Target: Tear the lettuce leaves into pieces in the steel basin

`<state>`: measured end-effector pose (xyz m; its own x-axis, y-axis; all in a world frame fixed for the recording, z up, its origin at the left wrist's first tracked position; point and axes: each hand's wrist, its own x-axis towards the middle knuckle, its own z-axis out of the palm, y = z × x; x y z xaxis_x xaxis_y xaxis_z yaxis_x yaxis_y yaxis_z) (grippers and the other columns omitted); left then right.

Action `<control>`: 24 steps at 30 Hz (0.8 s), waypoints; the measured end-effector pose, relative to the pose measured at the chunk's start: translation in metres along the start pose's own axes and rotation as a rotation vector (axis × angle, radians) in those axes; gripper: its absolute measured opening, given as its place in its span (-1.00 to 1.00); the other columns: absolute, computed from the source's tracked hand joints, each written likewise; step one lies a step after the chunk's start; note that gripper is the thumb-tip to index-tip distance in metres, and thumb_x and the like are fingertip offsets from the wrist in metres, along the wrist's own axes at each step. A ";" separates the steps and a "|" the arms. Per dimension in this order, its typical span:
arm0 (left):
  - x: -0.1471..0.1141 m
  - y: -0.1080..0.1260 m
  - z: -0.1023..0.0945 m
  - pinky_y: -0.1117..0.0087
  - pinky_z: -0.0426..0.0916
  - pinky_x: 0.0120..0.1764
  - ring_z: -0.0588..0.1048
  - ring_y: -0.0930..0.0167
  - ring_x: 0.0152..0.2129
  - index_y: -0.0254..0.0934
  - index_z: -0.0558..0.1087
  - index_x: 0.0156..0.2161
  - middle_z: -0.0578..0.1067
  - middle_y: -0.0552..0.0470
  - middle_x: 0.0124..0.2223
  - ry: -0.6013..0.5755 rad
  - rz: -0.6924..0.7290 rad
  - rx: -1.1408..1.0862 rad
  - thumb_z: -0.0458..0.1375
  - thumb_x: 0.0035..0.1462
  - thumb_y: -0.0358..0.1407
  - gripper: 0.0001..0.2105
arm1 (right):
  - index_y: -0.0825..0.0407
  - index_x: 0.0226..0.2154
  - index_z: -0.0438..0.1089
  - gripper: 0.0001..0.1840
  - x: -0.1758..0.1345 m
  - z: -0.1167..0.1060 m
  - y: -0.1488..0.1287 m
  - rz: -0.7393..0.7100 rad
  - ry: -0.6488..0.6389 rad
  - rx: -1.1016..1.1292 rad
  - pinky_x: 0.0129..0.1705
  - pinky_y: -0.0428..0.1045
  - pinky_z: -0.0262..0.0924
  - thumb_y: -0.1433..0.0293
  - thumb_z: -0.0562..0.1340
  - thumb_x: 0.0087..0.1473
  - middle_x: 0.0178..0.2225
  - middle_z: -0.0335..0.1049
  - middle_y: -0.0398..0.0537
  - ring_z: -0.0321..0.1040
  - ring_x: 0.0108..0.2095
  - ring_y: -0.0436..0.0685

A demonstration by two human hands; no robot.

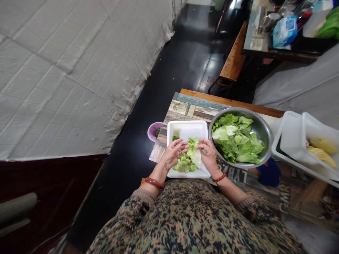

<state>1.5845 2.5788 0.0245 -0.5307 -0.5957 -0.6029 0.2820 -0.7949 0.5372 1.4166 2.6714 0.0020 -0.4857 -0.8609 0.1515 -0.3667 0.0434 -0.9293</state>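
At the left I see a whitish wall with a brick-like relief (66, 70), and beside it a glossy black floor (164, 84). A round purple plastic container (152, 132) shows just past the left edge of a table with a patchwork wood print (182, 107).

On that table, near me, lies a white rectangular plastic tray (188, 131). My left hand (172, 154), with a smooth reddish-brown bangle (154, 182) at the wrist, is over the tray's left part; its fingers are half bent towards the leaf, and I cannot tell whether they grip it. Next comes the pale green lettuce leaf (195, 154), raised over the tray between my two hands, with loose light green lettuce pieces (182, 165) below it in the near part of the tray. On the right of the leaf, my right hand (209, 155), with a red beaded bracelet (219, 177), pinches the leaf's edge between thumb and fingers.

Just right of the tray I have a wide round steel bowl (267, 139) heaped with green lettuce (238, 135). Far behind it there is a brown wooden bench (234, 60); a dark blue cloth-like item (270, 173) lies on the near right side of the bowl. At the far right, a blue and white soft packet (285, 31) is on another table (255, 44), and nearer, whitish plastic bins (291, 134) hold something yellow (321, 155)
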 end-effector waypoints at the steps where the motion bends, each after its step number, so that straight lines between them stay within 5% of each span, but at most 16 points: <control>1: 0.000 0.000 -0.001 0.27 0.38 0.01 0.58 0.33 -0.16 -0.32 0.41 -0.05 0.57 -0.14 -0.08 0.003 0.004 0.016 0.34 0.04 -0.33 -0.64 | -0.04 -0.41 0.51 -0.79 -0.001 0.000 0.001 0.007 0.013 -0.002 0.01 0.09 0.31 0.50 0.17 0.07 -0.17 0.40 0.00 0.39 -0.08 0.15; 4: 0.001 -0.002 -0.010 0.28 0.40 -0.08 0.57 0.35 -0.23 -0.31 0.43 -0.06 0.56 -0.13 -0.06 0.056 0.017 0.164 0.34 0.04 -0.28 -0.64 | -0.03 -0.29 0.51 -0.77 -0.004 0.002 0.010 0.034 0.021 -0.014 0.02 0.10 0.33 0.48 0.14 0.11 -0.10 0.41 0.04 0.38 -0.05 0.15; 9: 0.002 -0.002 -0.030 0.39 0.37 -0.24 0.53 0.36 -0.28 -0.32 0.50 -0.12 0.56 -0.13 -0.12 0.182 0.099 0.575 0.28 0.04 -0.25 -0.71 | -0.03 -0.19 0.53 -0.67 -0.011 0.001 0.032 0.047 -0.289 -0.034 0.22 0.23 0.14 0.48 0.08 0.13 -0.02 0.47 0.05 0.35 0.06 0.18; 13: 0.003 0.007 -0.047 0.31 0.40 -0.17 0.51 0.30 -0.26 -0.28 0.48 -0.07 0.52 -0.13 -0.11 0.438 0.347 0.931 0.25 -0.01 -0.27 -0.66 | 0.01 -0.23 0.49 -0.76 -0.012 -0.004 0.028 0.248 -0.155 -0.048 -0.02 0.14 0.31 0.37 0.13 0.12 -0.17 0.49 0.05 0.41 -0.14 0.17; 16: 0.013 0.012 -0.067 0.16 0.39 -0.04 0.51 0.21 -0.19 -0.32 0.41 0.04 0.45 -0.21 0.01 0.615 0.416 1.223 0.27 -0.06 -0.21 -0.49 | 0.00 -0.42 0.43 -0.87 0.000 -0.002 0.015 0.235 -0.098 -0.054 -0.08 0.09 0.29 0.36 0.18 0.08 -0.32 0.43 -0.02 0.36 -0.23 0.14; 20: 0.028 0.003 -0.087 0.16 0.44 -0.12 0.54 0.13 -0.18 -0.38 0.38 0.06 0.51 -0.24 -0.03 0.470 0.163 1.192 0.29 -0.09 -0.08 -0.39 | -0.01 -0.40 0.45 -0.93 0.013 -0.002 0.004 0.189 -0.156 0.130 -0.01 0.06 0.24 0.39 0.23 0.02 -0.10 0.43 -0.01 0.37 -0.11 0.13; 24: 0.025 -0.010 -0.095 0.21 0.47 -0.20 0.56 0.08 -0.21 -0.35 0.48 -0.18 0.59 -0.17 -0.25 0.355 -0.061 1.059 0.34 -0.17 -0.10 -0.54 | 0.01 -0.31 0.44 -0.76 -0.013 -0.026 0.012 0.685 -0.003 0.527 -0.41 -0.08 0.22 0.19 0.28 0.06 -0.36 0.47 -0.13 0.38 -0.42 0.02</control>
<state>1.6443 2.5611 -0.0517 -0.2143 -0.6926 -0.6887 -0.6494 -0.4257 0.6301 1.3979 2.6962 -0.0029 -0.4628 -0.7324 -0.4994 0.4224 0.3131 -0.8506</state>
